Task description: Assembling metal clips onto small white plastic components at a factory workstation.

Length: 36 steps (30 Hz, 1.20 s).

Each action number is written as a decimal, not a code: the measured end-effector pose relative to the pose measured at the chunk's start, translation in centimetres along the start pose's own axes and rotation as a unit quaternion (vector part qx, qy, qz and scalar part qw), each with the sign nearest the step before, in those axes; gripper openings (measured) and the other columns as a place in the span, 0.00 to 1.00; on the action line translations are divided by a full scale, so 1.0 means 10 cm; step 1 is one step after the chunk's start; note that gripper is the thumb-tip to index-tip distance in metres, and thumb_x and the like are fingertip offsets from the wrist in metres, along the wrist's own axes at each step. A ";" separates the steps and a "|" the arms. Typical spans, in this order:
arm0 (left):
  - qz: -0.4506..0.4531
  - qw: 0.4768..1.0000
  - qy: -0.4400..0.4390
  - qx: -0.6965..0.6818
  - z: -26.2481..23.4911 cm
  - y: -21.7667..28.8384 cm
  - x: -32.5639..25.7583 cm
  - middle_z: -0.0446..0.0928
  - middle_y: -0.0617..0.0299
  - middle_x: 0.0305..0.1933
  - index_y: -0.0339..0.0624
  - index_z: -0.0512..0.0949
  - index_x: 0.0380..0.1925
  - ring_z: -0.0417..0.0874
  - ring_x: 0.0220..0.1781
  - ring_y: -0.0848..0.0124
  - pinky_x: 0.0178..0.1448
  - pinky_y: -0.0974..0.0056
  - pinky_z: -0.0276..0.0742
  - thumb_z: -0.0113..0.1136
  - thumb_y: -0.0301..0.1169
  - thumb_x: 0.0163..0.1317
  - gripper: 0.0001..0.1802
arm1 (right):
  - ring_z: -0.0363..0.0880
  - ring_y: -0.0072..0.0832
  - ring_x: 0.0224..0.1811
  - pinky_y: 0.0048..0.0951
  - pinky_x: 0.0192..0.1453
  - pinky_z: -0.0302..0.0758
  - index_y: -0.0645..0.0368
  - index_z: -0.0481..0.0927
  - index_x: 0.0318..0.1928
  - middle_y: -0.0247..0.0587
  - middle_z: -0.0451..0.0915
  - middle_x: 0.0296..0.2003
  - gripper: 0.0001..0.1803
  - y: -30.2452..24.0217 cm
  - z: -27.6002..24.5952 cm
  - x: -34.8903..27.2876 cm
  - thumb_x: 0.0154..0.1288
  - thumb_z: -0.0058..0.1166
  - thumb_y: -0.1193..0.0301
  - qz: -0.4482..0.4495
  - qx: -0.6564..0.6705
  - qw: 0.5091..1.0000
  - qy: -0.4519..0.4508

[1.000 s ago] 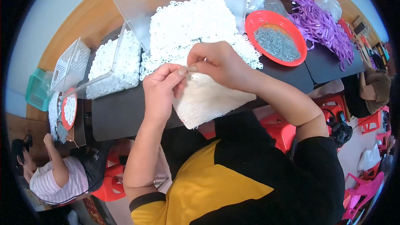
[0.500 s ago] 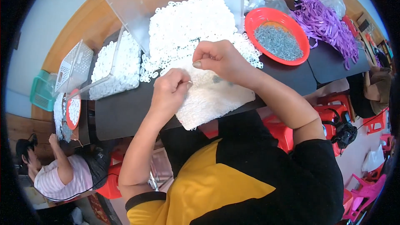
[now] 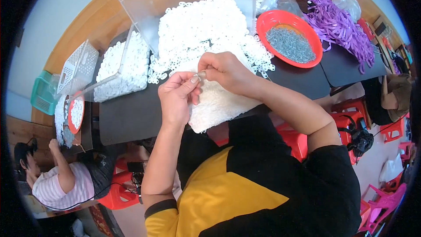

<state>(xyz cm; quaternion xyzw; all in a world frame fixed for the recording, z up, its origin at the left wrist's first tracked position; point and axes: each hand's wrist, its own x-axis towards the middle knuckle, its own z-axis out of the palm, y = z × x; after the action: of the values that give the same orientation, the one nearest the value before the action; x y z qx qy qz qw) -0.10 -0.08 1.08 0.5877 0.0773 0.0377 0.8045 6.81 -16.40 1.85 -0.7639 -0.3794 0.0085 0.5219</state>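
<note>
the left hand and the right hand are meeting in front of the chest, both closed in a fingertip pinch around one small pale piece. the hands are probably pinching it from both sides because it is too small for a whole-hand grip. fingers and thumbs are covering most of it, so its shape and what it is made of are impossible to tell.

beneath the hands, a cream cloth is lying on a dark table, perhaps serving as a soft pad; the hands are hiding part of it. just beyond, many white looped pieces are spilling from a tipped clear box, seemingly so that they are lying within easy reach. to the right, a red bowl is holding slim grey pieces, likely gathered there to stop them scattering; they are too fine to identify. farther right, purple strips are lying in a tangled heap, overlapping too much to separate by eye.

to the left, another clear box is holding more white pieces. at the far left, a co-worker is sitting; the lens rim is cutting off another person at the right.
</note>
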 end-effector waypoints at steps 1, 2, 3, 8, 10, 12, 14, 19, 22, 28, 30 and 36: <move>0.002 1.000 0.000 0.009 0.00 -0.01 0.00 0.79 0.57 0.28 0.30 0.78 0.34 0.75 0.22 0.77 0.22 0.74 0.69 0.58 0.21 0.63 0.04 | 0.72 0.24 0.25 0.27 0.32 0.69 0.65 0.76 0.34 0.40 0.74 0.21 0.04 0.01 0.00 0.00 0.59 0.52 0.76 0.001 -0.001 1.000 -0.001; 0.005 1.000 0.001 0.018 0.00 -0.02 0.00 0.79 0.57 0.28 0.30 0.78 0.34 0.75 0.22 0.77 0.22 0.74 0.69 0.58 0.22 0.63 0.04 | 0.73 0.25 0.25 0.28 0.32 0.69 0.65 0.76 0.34 0.41 0.75 0.21 0.04 0.02 0.00 0.01 0.58 0.52 0.77 0.000 -0.006 1.000 0.000; 0.004 1.000 0.001 0.018 0.00 -0.03 0.00 0.79 0.57 0.28 0.30 0.78 0.34 0.75 0.22 0.77 0.22 0.74 0.69 0.58 0.22 0.63 0.04 | 0.73 0.26 0.25 0.28 0.32 0.69 0.65 0.76 0.34 0.41 0.75 0.21 0.05 0.02 0.00 0.01 0.57 0.52 0.77 -0.002 -0.011 1.000 0.000; 0.024 0.999 0.019 -0.033 0.00 -0.09 0.00 0.79 0.57 0.27 0.31 0.77 0.34 0.74 0.21 0.76 0.21 0.74 0.68 0.57 0.22 0.64 0.04 | 0.73 0.28 0.26 0.29 0.33 0.70 0.65 0.76 0.34 0.42 0.75 0.22 0.05 0.02 -0.01 0.01 0.56 0.51 0.77 0.002 -0.003 1.000 0.004; 0.027 0.999 0.024 -0.033 0.02 -0.08 -0.01 0.79 0.57 0.27 0.31 0.77 0.34 0.74 0.20 0.76 0.21 0.74 0.68 0.57 0.22 0.64 0.03 | 0.74 0.28 0.26 0.29 0.34 0.70 0.65 0.76 0.35 0.42 0.75 0.22 0.05 0.02 -0.01 0.01 0.56 0.51 0.77 0.004 -0.007 1.000 0.003; 0.030 0.999 0.029 -0.032 0.04 -0.08 -0.02 0.79 0.56 0.27 0.31 0.77 0.34 0.73 0.20 0.76 0.21 0.74 0.67 0.57 0.22 0.64 0.03 | 0.74 0.28 0.26 0.29 0.34 0.70 0.65 0.76 0.34 0.43 0.75 0.22 0.05 0.02 0.00 0.00 0.57 0.52 0.77 -0.003 -0.013 1.000 0.006; 0.035 0.998 0.037 -0.021 0.05 -0.09 -0.02 0.78 0.57 0.26 0.31 0.77 0.33 0.73 0.19 0.77 0.20 0.74 0.67 0.58 0.22 0.63 0.03 | 0.74 0.29 0.26 0.29 0.34 0.70 0.65 0.76 0.34 0.44 0.75 0.22 0.05 0.04 0.01 0.01 0.58 0.52 0.76 -0.005 -0.020 1.000 0.007; 0.042 0.998 0.043 -0.026 0.05 -0.12 -0.04 0.78 0.58 0.26 0.31 0.76 0.33 0.72 0.18 0.77 0.20 0.74 0.66 0.58 0.22 0.64 0.03 | 0.76 0.31 0.26 0.30 0.34 0.71 0.64 0.76 0.34 0.44 0.76 0.22 0.05 0.04 0.02 0.00 0.59 0.53 0.75 -0.025 -0.052 0.998 0.017; 0.044 0.997 0.046 -0.031 0.06 -0.12 -0.04 0.78 0.58 0.25 0.32 0.77 0.33 0.72 0.18 0.78 0.20 0.75 0.65 0.58 0.22 0.64 0.03 | 0.76 0.31 0.26 0.30 0.34 0.71 0.64 0.76 0.34 0.44 0.76 0.22 0.05 0.04 0.00 0.01 0.59 0.54 0.74 -0.021 -0.049 0.998 0.014; 0.048 0.997 0.049 -0.031 0.07 -0.15 -0.06 0.77 0.59 0.25 0.32 0.77 0.33 0.71 0.18 0.78 0.20 0.75 0.65 0.58 0.23 0.64 0.03 | 0.76 0.30 0.26 0.29 0.33 0.71 0.65 0.76 0.33 0.43 0.77 0.23 0.05 0.04 0.01 0.02 0.59 0.54 0.75 -0.012 -0.049 0.999 0.002; 0.053 0.997 0.049 -0.030 0.07 -0.16 -0.06 0.78 0.59 0.25 0.32 0.77 0.33 0.71 0.18 0.78 0.20 0.75 0.64 0.57 0.23 0.64 0.03 | 0.75 0.26 0.27 0.28 0.33 0.70 0.65 0.77 0.34 0.42 0.76 0.22 0.05 0.05 0.01 0.02 0.58 0.54 0.75 -0.008 -0.032 0.999 -0.002; 0.055 0.996 0.048 -0.053 0.06 -0.16 -0.07 0.78 0.59 0.26 0.32 0.76 0.34 0.71 0.18 0.78 0.20 0.75 0.64 0.57 0.23 0.64 0.04 | 0.72 0.22 0.26 0.26 0.32 0.69 0.65 0.77 0.34 0.39 0.74 0.21 0.06 0.03 0.00 0.01 0.58 0.54 0.75 0.039 0.022 0.999 -0.014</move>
<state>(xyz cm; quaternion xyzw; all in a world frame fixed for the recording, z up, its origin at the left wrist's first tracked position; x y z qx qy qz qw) -0.69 -1.19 -0.19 0.5454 0.0814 0.1146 0.8263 6.99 -16.36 1.65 -0.7662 -0.3564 0.0484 0.5325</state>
